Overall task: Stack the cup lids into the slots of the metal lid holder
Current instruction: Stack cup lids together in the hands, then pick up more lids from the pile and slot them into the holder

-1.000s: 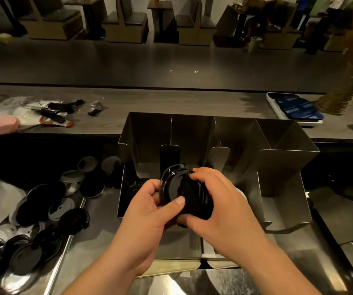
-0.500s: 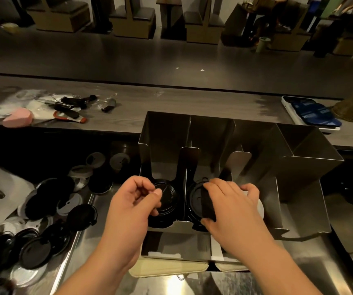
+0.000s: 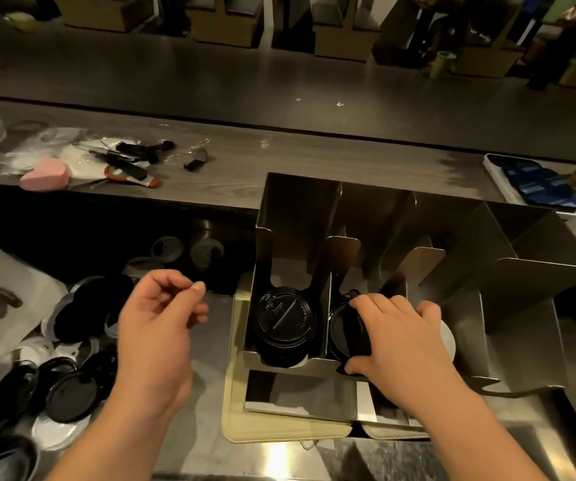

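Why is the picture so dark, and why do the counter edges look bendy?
Head view: the room is dim, so the black lids in the metal lid holder show little detail; a bright glare spot shines on the steel counter; the wide-angle lens curves straight edges; the far seating looks blurry.

right hand (image 3: 404, 338) on lids (image 3: 344, 333), left hand (image 3: 156, 328) empty

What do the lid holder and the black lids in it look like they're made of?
Lid holder: likely brushed stainless sheet, grey with soft reflections and folded edges. Black lids: apparently thin moulded plastic, glossy, with raised ridges and embossed marks catching light.
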A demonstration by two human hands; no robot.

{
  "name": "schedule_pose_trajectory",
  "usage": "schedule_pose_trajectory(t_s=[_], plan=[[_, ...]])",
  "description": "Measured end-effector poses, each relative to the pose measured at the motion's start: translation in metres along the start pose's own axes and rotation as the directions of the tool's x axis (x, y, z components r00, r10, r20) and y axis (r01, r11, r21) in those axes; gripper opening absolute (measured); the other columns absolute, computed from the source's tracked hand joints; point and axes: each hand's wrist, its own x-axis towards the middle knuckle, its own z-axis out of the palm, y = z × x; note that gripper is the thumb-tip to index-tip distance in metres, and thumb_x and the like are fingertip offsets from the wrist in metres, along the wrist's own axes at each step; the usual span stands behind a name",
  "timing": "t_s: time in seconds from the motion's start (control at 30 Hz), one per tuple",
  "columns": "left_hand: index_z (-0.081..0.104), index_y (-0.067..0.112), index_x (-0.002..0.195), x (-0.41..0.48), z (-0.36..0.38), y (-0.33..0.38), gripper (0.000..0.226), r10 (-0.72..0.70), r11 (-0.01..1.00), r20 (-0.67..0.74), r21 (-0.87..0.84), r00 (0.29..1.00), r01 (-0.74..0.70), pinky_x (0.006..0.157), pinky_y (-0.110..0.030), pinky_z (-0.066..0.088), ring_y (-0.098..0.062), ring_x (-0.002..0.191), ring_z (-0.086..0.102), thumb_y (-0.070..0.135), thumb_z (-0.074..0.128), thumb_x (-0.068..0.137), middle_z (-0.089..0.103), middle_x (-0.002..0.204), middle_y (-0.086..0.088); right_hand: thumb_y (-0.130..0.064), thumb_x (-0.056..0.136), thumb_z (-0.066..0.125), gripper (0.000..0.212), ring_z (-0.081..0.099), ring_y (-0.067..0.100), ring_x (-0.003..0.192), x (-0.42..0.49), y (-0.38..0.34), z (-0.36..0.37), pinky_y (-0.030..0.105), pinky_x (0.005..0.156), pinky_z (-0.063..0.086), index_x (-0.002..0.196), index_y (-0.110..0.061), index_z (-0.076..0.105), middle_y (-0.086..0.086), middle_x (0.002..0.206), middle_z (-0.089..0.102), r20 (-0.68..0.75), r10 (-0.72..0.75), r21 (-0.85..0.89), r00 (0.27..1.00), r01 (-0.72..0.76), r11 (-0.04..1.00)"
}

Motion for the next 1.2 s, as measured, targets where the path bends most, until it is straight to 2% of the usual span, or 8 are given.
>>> schedule_pose_trajectory(t_s=[0.2,0.37,0.5,0.57,0.77,0.9,1.07,1.2], plan=[[0.055,0.024,0.078,0.051,-0.068,-0.003,0.030,-0.032,0.999,-0.277,-0.046,0.960,0.020,0.057,-0.021,0.041,-0.007,0.055,0.050,-0.002,0.057,0.092,0.051,0.072,0.000,-0.059,0.074,0.074,0.096,0.012,0.014,0.138,0.000,-0.009,-0.012,0.043,0.111,0.018,0.148,-0.043,0.015,-0.016,0.152,0.020,0.092,0.041,-0.025,0.995,-0.039,0.999],[0.055,0.019,0.082,0.072,-0.103,-0.017,0.026,-0.058,0.997,-0.288,0.031,0.956,0.070,0.054,-0.020,0.040,-0.009,0.058,0.050,-0.004,0.057,0.093,0.051,0.072,-0.002,-0.035,0.068,0.086,0.047,0.050,0.024,0.107,0.003,-0.034,-0.037,0.047,0.088,0.034,0.110,-0.033,0.062,-0.008,0.105,0.063,-0.280,0.122,0.081,0.952,-0.103,0.991],[0.061,0.021,0.082,0.088,-0.108,-0.056,0.023,0.018,0.943,-0.138,0.332,0.990,0.029,0.056,-0.023,0.041,-0.017,0.063,0.052,-0.001,0.064,0.090,0.057,0.070,-0.003,-0.021,0.083,0.074,0.012,0.058,0.011,0.081,-0.004,-0.100,-0.057,0.023,0.074,0.046,0.089,-0.024,0.064,-0.011,0.084,0.060,-0.553,-0.156,0.434,0.818,0.443,0.785],[0.066,0.023,0.096,0.103,-0.108,-0.084,0.014,-0.045,0.727,0.070,0.687,0.997,-0.015,0.066,-0.019,0.044,-0.018,0.079,0.060,0.012,0.068,0.089,0.065,0.086,-0.001,-0.023,0.084,0.069,0.003,0.058,0.007,0.079,0.003,-0.151,-0.035,0.021,0.070,0.046,0.085,-0.020,0.068,-0.012,0.082,0.061,-0.532,-0.316,0.539,0.786,0.602,0.590],[0.024,0.024,0.154,0.175,-0.102,-0.163,0.071,-0.430,-0.015,0.306,0.938,0.849,-0.346,0.119,-0.044,0.019,-0.036,0.149,0.013,0.034,0.053,0.090,0.013,0.165,-0.007,-0.023,0.087,0.056,0.019,0.054,0.015,0.107,0.102,-0.250,0.141,0.029,0.087,0.044,0.106,-0.027,0.058,-0.006,0.108,0.060,0.130,-0.151,0.639,0.980,0.034,0.769],[0.006,0.024,0.158,0.194,-0.114,-0.186,0.078,-0.519,-0.005,0.303,0.934,0.799,-0.357,0.120,-0.055,0.006,-0.035,0.151,-0.012,0.035,0.048,0.094,0.000,0.168,-0.004,-0.018,0.091,0.058,0.042,0.044,0.025,0.129,0.164,-0.264,0.182,0.036,0.102,0.039,0.132,-0.020,0.051,0.001,0.136,0.052,0.057,0.169,0.528,0.984,-0.174,0.831],[0.033,0.034,0.150,0.197,-0.137,-0.203,0.067,-0.504,-0.100,0.393,0.858,0.769,-0.504,0.117,-0.059,0.006,-0.034,0.149,0.006,0.024,0.049,0.086,0.030,0.159,0.002,-0.020,0.097,0.055,0.066,0.008,0.032,0.150,0.214,-0.258,0.200,0.054,0.115,0.019,0.154,-0.027,0.023,0.000,0.163,0.018,0.246,0.318,0.387,0.915,-0.394,0.834],[0.047,0.034,0.133,0.195,-0.146,-0.205,0.054,-0.450,-0.117,0.417,0.849,0.789,-0.515,0.114,-0.050,0.015,-0.033,0.142,0.019,0.024,0.058,0.082,0.035,0.149,-0.006,-0.029,0.090,0.060,0.069,0.010,0.033,0.147,0.223,-0.266,0.210,0.056,0.112,0.018,0.151,-0.032,0.029,-0.005,0.157,0.029,0.423,0.294,0.251,0.857,-0.422,0.871]])
